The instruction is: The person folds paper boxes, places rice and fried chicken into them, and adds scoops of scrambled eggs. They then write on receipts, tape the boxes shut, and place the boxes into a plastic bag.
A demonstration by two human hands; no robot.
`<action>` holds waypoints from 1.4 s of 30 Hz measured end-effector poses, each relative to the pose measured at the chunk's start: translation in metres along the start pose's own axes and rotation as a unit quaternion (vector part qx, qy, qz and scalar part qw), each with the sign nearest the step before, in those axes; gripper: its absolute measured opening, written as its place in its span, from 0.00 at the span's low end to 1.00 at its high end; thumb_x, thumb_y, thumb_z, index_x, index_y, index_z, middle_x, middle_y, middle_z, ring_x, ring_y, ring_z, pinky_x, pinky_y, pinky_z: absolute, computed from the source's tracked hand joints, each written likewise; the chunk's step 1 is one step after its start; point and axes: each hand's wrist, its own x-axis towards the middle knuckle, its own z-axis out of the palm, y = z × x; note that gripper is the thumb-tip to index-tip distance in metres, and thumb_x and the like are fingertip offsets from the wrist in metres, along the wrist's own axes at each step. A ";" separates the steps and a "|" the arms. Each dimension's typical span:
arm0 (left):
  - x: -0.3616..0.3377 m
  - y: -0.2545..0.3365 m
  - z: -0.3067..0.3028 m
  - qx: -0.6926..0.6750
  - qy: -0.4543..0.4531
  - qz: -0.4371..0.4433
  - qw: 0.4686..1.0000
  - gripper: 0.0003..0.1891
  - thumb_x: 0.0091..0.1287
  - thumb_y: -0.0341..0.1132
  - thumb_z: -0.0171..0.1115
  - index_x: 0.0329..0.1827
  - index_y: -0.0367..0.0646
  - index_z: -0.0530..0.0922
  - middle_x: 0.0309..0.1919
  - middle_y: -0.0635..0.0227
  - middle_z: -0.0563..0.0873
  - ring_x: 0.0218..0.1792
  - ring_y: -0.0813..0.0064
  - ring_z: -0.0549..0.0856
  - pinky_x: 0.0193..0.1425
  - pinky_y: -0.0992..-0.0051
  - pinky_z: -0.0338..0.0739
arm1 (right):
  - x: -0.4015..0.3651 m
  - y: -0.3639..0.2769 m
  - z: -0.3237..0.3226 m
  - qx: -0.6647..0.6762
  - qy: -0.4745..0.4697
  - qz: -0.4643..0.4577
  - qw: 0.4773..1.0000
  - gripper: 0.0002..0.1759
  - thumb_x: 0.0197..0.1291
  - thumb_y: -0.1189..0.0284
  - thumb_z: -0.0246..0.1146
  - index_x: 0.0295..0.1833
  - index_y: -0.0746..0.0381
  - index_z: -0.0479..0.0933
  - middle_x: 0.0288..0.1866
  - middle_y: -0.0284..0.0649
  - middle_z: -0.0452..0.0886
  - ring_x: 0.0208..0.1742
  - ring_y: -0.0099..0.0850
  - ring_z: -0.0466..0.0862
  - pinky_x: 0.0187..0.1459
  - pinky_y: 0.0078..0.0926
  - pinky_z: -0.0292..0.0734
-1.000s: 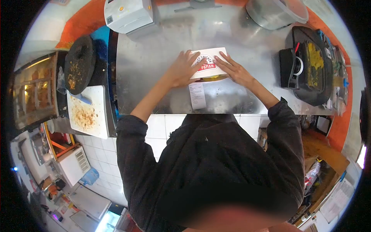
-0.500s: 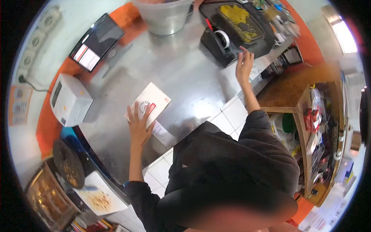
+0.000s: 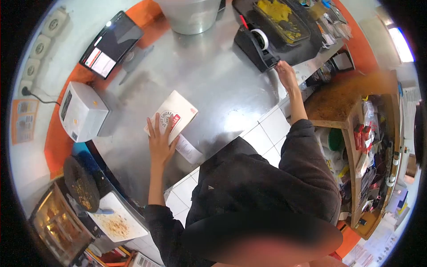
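Observation:
A small cream box (image 3: pixel 180 109) with printed lettering lies on the metal table (image 3: pixel 213 80). My left hand (image 3: pixel 160 142) rests on its lower left part, fingers spread. A white printed paper slip (image 3: pixel 188 149) lies beside the box, close to the fingertips and the table's near edge. Over at the right, my right hand (image 3: pixel 287 73) is at the front end of a black tape dispenser (image 3: pixel 251 46) that bears a white roll. Its fingers are pressed together at the dispenser's tip; whatever they pinch is too small to make out.
A tablet (image 3: pixel 111 44) and a white printer (image 3: pixel 82 112) stand at the left. A large bucket (image 3: pixel 191 15) is at the back, with a black tray of yellow food (image 3: pixel 278 11) right of it. A wooden shelf (image 3: pixel 331 107) stands at the right.
My right hand has closed its fingers and moved to the dispenser's tip; before, they were raised and apart. My left hand stays on the box. The camera view has shifted slightly.

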 end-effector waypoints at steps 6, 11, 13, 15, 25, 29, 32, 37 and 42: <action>-0.004 0.000 -0.007 -0.015 0.003 -0.002 1.000 0.35 0.62 0.48 0.64 0.75 0.68 0.64 0.79 0.59 0.51 0.77 0.38 0.45 0.73 0.39 0.56 | -0.028 -0.008 -0.009 -0.789 0.161 -0.203 0.557 0.12 0.64 0.67 0.65 0.43 0.67 0.83 0.30 0.44 0.79 0.35 0.24 0.80 0.36 0.24 0.77; -0.005 -0.013 0.011 -0.011 0.059 0.003 0.998 0.38 0.59 0.49 0.67 0.75 0.71 0.63 0.78 0.59 0.54 0.76 0.38 0.50 0.70 0.36 0.58 | -0.134 0.041 0.171 -0.356 0.026 -0.025 0.934 0.11 0.70 0.74 0.57 0.44 0.69 0.83 0.28 0.37 0.84 0.27 0.23 0.81 0.33 0.22 0.79; -0.007 -0.018 0.017 -0.008 0.075 -0.007 0.997 0.39 0.58 0.49 0.67 0.75 0.72 0.63 0.78 0.59 0.55 0.76 0.38 0.51 0.69 0.35 0.58 | -0.171 0.077 0.240 -0.307 -0.116 0.078 0.941 0.10 0.69 0.74 0.59 0.45 0.69 0.83 0.28 0.36 0.83 0.28 0.22 0.81 0.32 0.19 0.77; -0.006 -0.018 0.017 0.028 0.056 0.003 0.998 0.39 0.57 0.49 0.68 0.75 0.74 0.64 0.77 0.60 0.56 0.76 0.38 0.52 0.68 0.34 0.59 | -0.194 0.102 0.293 -0.252 -0.173 0.172 0.937 0.10 0.67 0.75 0.63 0.49 0.68 0.83 0.29 0.36 0.84 0.29 0.19 0.80 0.32 0.18 0.76; -0.007 -0.020 0.021 0.009 0.061 -0.006 0.998 0.39 0.56 0.51 0.70 0.73 0.75 0.65 0.77 0.63 0.56 0.76 0.41 0.51 0.69 0.34 0.59 | -0.188 0.163 0.306 -0.310 -0.125 0.092 0.938 0.21 0.58 0.79 0.69 0.59 0.65 0.78 0.29 0.38 0.86 0.29 0.23 0.85 0.31 0.21 0.79; -0.007 -0.019 0.016 -0.014 0.041 -0.015 0.999 0.38 0.56 0.52 0.70 0.73 0.74 0.66 0.77 0.64 0.56 0.76 0.41 0.52 0.69 0.34 0.59 | -0.150 0.181 0.284 -0.400 -0.353 -0.385 0.753 0.19 0.52 0.76 0.72 0.52 0.61 0.83 0.35 0.42 0.87 0.33 0.35 0.88 0.35 0.28 0.82; -0.008 -0.019 0.018 -0.020 0.051 -0.009 0.998 0.39 0.56 0.52 0.70 0.73 0.73 0.66 0.77 0.64 0.56 0.76 0.41 0.52 0.69 0.35 0.58 | -0.139 0.175 0.285 -0.414 -0.393 -0.388 0.724 0.23 0.54 0.73 0.72 0.57 0.57 0.82 0.37 0.41 0.87 0.34 0.35 0.88 0.36 0.29 0.82; -0.011 -0.008 -0.001 0.057 0.093 -0.006 0.994 0.40 0.56 0.52 0.70 0.75 0.64 0.65 0.76 0.58 0.58 0.75 0.46 0.56 0.70 0.38 0.59 | -0.159 0.110 0.285 -0.617 -0.302 -0.146 0.712 0.20 0.62 0.66 0.66 0.60 0.54 0.80 0.26 0.39 0.84 0.30 0.31 0.86 0.34 0.27 0.81; -0.079 0.030 0.016 -0.228 0.263 -0.335 0.875 0.27 0.65 0.47 0.66 0.59 0.37 0.73 0.58 0.53 0.78 0.55 0.58 0.79 0.58 0.55 0.73 | -0.055 -0.016 0.193 -0.702 0.040 -0.383 0.599 0.11 0.69 0.69 0.58 0.45 0.64 0.82 0.40 0.52 0.80 0.44 0.43 0.79 0.50 0.34 0.74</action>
